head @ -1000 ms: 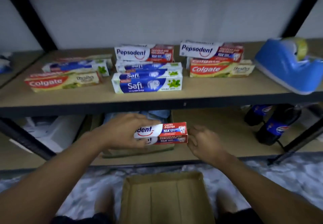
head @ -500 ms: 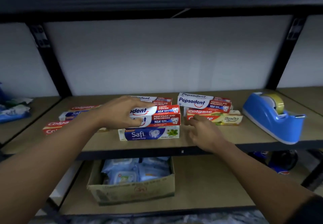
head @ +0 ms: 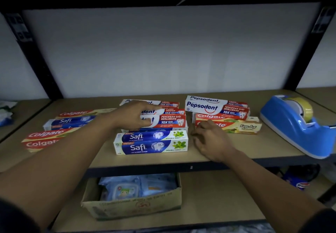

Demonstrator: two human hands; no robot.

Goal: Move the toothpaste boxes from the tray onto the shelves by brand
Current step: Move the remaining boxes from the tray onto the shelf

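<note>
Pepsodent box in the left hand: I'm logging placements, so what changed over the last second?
The left hand lifted the Pepsodent box from below shelf level up over the Safi boxes, still gripping it. The right hand rose with it, empty. The Colgate boxes and tape dispenser stayed put.

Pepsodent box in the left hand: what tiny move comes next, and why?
Probably move the held Pepsodent box onto the rear Pepsodent box, then let go: the left hand grips it over the Safi boxes, a different brand.

- Pepsodent boxes (head: 206,106): three.
- Colgate boxes (head: 236,126): three.
- Safi boxes (head: 151,146): probably three, one mostly hidden.
- Blue tape dispenser (head: 294,129): one.
- Cardboard box (head: 131,208): one.
</note>
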